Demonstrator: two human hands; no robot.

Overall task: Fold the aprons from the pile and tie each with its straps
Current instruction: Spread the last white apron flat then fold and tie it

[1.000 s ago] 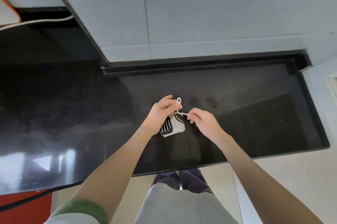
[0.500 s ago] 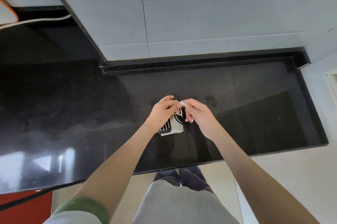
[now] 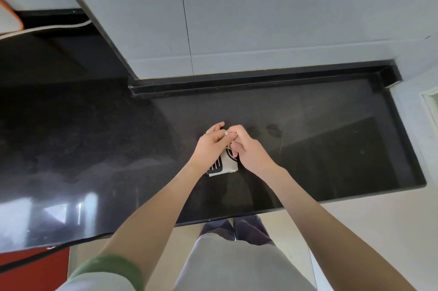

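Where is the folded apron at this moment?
The folded apron lies near the middle of the black countertop in the head view, partly under the left hand and right hand, which pinch its strap.

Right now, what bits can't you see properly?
Head view, strap: whether it is knotted, hidden by the left hand and right hand.
Head view, folded apron: its far part and print, covered by both hands.
Head view, white orange-edged thing: cut off by the left edge.
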